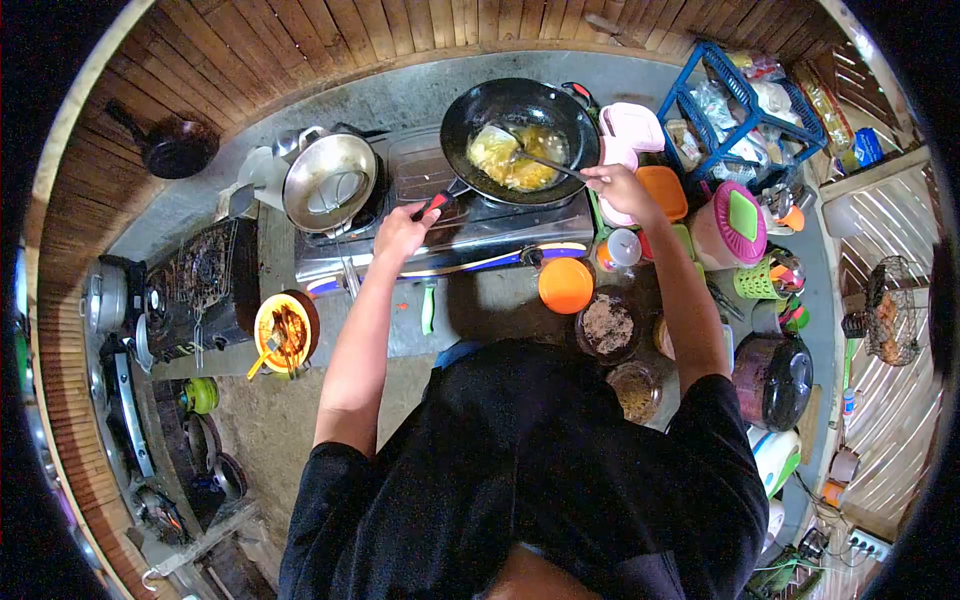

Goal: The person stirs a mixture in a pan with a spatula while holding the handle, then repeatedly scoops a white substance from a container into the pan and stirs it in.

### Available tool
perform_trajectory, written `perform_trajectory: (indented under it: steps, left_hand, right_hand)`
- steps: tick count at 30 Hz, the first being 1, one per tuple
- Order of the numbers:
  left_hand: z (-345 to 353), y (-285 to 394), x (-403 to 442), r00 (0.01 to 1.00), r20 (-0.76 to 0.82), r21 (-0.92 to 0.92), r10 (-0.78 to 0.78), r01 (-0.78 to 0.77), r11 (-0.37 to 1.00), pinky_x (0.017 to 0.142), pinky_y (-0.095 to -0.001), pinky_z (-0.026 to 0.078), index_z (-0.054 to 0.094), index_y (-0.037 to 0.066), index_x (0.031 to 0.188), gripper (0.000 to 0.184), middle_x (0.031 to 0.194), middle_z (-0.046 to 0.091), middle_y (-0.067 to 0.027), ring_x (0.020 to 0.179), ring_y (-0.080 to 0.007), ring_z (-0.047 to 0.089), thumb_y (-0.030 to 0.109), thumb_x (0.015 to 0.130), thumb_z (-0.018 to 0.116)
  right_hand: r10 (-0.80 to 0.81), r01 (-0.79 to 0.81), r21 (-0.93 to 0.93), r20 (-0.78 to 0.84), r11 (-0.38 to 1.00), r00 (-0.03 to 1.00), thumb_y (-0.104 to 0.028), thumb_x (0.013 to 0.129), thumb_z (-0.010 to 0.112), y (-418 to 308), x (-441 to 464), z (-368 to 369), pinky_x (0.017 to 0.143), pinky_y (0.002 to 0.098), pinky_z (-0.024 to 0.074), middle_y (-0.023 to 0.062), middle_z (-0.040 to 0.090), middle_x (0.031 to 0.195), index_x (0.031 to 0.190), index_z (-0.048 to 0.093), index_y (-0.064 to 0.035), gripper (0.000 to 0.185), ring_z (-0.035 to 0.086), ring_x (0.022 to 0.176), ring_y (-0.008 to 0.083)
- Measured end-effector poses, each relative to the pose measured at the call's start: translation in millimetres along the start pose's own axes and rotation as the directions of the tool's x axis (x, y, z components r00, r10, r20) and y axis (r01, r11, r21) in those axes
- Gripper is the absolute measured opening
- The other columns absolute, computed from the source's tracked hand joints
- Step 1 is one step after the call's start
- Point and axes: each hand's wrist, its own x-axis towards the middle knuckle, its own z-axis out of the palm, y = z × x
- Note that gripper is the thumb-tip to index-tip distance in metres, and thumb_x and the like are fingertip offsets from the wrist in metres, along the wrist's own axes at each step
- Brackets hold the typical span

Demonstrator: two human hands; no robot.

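Observation:
A black wok (462, 125) sits on the right burner of the gas stove (460, 235). Inside it, pale yellow food that looks like egg (493, 152) lies in yellowish liquid. My left hand (402, 232) is closed around the wok's red and black handle (434, 205), at the lower left of the pan. From the right, my right hand (616, 190) grips the end of a long dark spatula (552, 162). The spatula reaches into the wok among the food, which partly hides its head.
A metal pan (328, 188) occupies the left burner. On the counter are a yellow-orange bowl (262, 325) with utensils, a green-handled knife (428, 308), an orange lid (566, 286) and a bowl of brownish food (608, 325). A blue rack (735, 105) stands back right.

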Motion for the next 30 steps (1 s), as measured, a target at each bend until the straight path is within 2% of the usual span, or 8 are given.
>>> perform_trajectory:
  steps: [3,7,9,12,22,24,28,30]
  left_hand:
    - [4.9,-5.9,4.4,0.999,-0.028,0.032,0.038,-0.037,0.999,0.093,-0.0424,0.049,0.065,0.024,0.124,0.049,0.112,0.068,-0.0163,0.108,-0.0333,0.064,0.055,0.085,0.062]
    - [4.2,-4.8,4.2,0.999,-0.022,0.036,0.028,-0.027,0.999,0.092,-0.0423,0.049,0.066,0.025,0.123,0.048,0.111,0.068,-0.0161,0.107,-0.0333,0.064,0.054,0.085,0.062]
    - [3.6,-3.7,2.9,0.999,-0.021,0.037,0.028,-0.027,0.999,0.092,-0.0421,0.049,0.066,0.026,0.123,0.047,0.111,0.069,-0.016,0.106,-0.0332,0.064,0.054,0.085,0.062]
    - [3.0,-3.8,3.5,1.0,-0.006,0.027,0.023,-0.022,0.999,0.091,-0.042,0.049,0.066,0.027,0.122,0.046,0.11,0.069,-0.0162,0.106,-0.0329,0.065,0.054,0.085,0.062]
    - [4.6,-6.4,5.5,1.0,-0.001,0.021,-0.008,0.008,1.0,0.094,-0.042,0.048,0.066,0.027,0.123,0.048,0.112,0.068,-0.0176,0.11,-0.0326,0.063,0.056,0.084,0.063]
    - [4.1,-5.9,4.5,1.0,-0.011,-0.019,0.014,-0.014,1.0,0.097,-0.0398,0.047,0.066,0.015,0.122,0.056,0.116,0.066,-0.0204,0.112,-0.0332,0.062,0.055,0.084,0.064]
    - [1.8,-2.5,1.5,1.0,-0.019,-0.002,0.013,-0.013,1.0,0.097,-0.04,0.047,0.066,0.014,0.123,0.056,0.116,0.066,-0.0206,0.112,-0.0331,0.062,0.055,0.084,0.064]
    - [0.8,-1.0,1.4,1.0,-0.008,0.005,0.0,0.0,1.0,0.097,-0.0394,0.047,0.066,0.013,0.123,0.057,0.116,0.066,-0.0207,0.112,-0.033,0.062,0.055,0.084,0.064]
  right_hand:
    - [0.113,-0.115,0.129,0.023,0.985,0.993,-0.015,0.091,0.063,-13.1,-8.3,-10.4,0.082,0.0351,0.0515,0.0196,0.07,0.105,0.118,0.064,-0.0001,0.031,0.068,0.094,0.0205]
    - [-0.025,-0.013,-0.193,-0.193,0.981,0.981,-0.014,0.091,0.058,-25.3,-18.8,-27.1,0.075,0.038,0.0516,0.0171,0.07,0.099,0.117,0.064,-0.0031,0.029,0.068,0.086,0.0296]
    - [0.099,-0.216,-0.514,-0.245,0.83,0.964,-0.016,0.09,0.056,-47.8,-26.2,-40.4,0.073,0.0447,0.051,0.0192,0.069,0.097,0.115,0.065,-0.0069,0.028,0.066,0.086,0.0365]
    - [0.114,-0.234,-0.728,-0.211,0.644,0.971,-0.016,0.088,0.056,-26.4,-28.7,-48.8,0.075,0.0475,0.0502,0.0204,0.068,0.097,0.111,0.067,-0.0083,0.026,0.064,0.087,0.0388]
    - [0.065,-0.025,-0.233,0.165,0.972,0.984,-0.017,0.088,0.059,-25.8,-38.4,-40.2,0.078,0.037,0.0513,0.0183,0.07,0.096,0.112,0.067,0.0009,0.03,0.068,0.087,0.0268]
    - [0.094,-0.094,-0.007,0.132,0.996,0.987,-0.016,0.087,0.061,-23.8,-36.1,-29.9,0.079,0.0379,0.0527,0.0219,0.069,0.097,0.113,0.068,-0.0035,0.03,0.069,0.085,0.0292]
    - [0.125,-0.129,0.059,0.067,0.99,0.99,-0.015,0.087,0.061,-20.4,-25.0,-25.2,0.081,0.0383,0.0523,0.0216,0.069,0.101,0.114,0.067,-0.005,0.03,0.069,0.087,0.0312]
    - [0.02,-0.061,-0.256,-0.158,0.965,0.987,-0.013,0.088,0.059,-19.8,-21.6,-24.8,0.078,0.0419,0.0529,0.0236,0.067,0.101,0.12,0.065,-0.0063,0.033,0.068,0.088,0.0349]
